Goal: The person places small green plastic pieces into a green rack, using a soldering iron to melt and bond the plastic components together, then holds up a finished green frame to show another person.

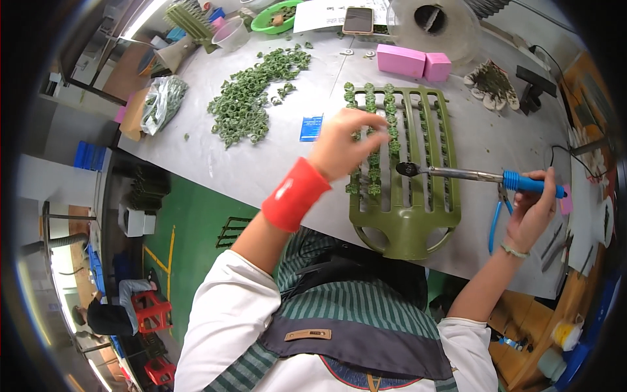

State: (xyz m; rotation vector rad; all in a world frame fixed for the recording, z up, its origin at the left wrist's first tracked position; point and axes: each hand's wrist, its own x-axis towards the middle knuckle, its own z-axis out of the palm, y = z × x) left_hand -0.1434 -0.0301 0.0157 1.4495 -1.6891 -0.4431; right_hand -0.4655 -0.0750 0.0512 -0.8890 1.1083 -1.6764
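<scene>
A green rack (408, 222) with long parallel bars lies on the table in front of me, a wide funnel-shaped end towards me. Small green ring-like pieces (370, 104) line its left bars, and more line the right ones. Over the left bars, my left hand (349, 140) has its thumb and fingertips curled close together; what they hold, if anything, cannot be made out. My right hand (532, 206) grips a tool like a soldering iron (467, 174) by its blue handle. Its dark, rounded tip hovers over the middle of the rack.
Loose green pieces (245, 98) are heaped at the back left, beside a plastic bag (163, 101). Pink blocks (401, 61), a phone (358, 21) and a green basin (274, 18) stand at the back. Right of the rack lie a glove (493, 85) and blue-handled pliers (498, 219).
</scene>
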